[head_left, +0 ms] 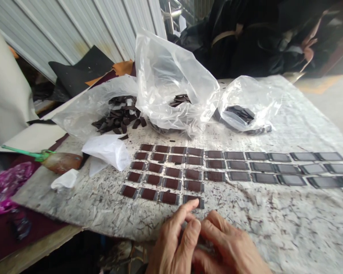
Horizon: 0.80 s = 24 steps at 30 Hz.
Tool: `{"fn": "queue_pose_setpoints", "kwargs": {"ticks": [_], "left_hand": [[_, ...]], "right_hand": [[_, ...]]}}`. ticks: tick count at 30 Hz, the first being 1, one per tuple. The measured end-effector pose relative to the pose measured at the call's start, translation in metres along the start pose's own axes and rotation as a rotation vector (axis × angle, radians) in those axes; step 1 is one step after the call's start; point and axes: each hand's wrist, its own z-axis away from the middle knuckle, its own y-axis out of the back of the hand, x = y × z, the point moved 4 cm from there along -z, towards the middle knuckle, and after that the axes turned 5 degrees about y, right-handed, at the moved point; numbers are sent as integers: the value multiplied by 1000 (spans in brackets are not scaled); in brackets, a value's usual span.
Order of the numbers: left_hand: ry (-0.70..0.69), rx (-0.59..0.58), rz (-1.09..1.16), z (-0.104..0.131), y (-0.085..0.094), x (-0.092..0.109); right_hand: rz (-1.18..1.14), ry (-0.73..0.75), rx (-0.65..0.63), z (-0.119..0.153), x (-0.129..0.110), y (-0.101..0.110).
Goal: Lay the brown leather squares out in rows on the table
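Observation:
My left hand [178, 238] is at the table's near edge, its index finger stretched over the nearest brown leather piece with dark end strips [190, 199]. Its thumb and other fingers are drawn together against my right hand. Curled inward, my right hand [230, 243] meets the left one; anything between the fingers is hidden. Beyond the hands, several similar flat pieces [173, 172] lie in rows, brown at the left. Toward the right the rows carry on with greyer, shinier pieces [263, 167].
Clear plastic bags [174, 76] with dark strips [120, 116] stand behind the rows. Left of them lie crumpled white paper [107, 150], a brown bottle with a green nozzle [61, 161] and a pink plastic bag [10, 184]. Dark scraps litter the pale tabletop [288, 220].

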Motion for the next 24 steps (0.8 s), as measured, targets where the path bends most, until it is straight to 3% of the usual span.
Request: {"fn": "queue_pose_setpoints", "kwargs": {"ticks": [6,12,18,24], "left_hand": [[-3,-42,69,4,-26,13],[47,-80,70,-2,-26,17],[278,-404,291,-21,-30,22],[343,-456,473,-30,-35,23]], "right_hand": [[-104,-17,-16,2,5,10],[-482,-256,42,5,22,19],[-1023,-435,59,7,41,12],[-968,-449,198,5,43,19]]}}
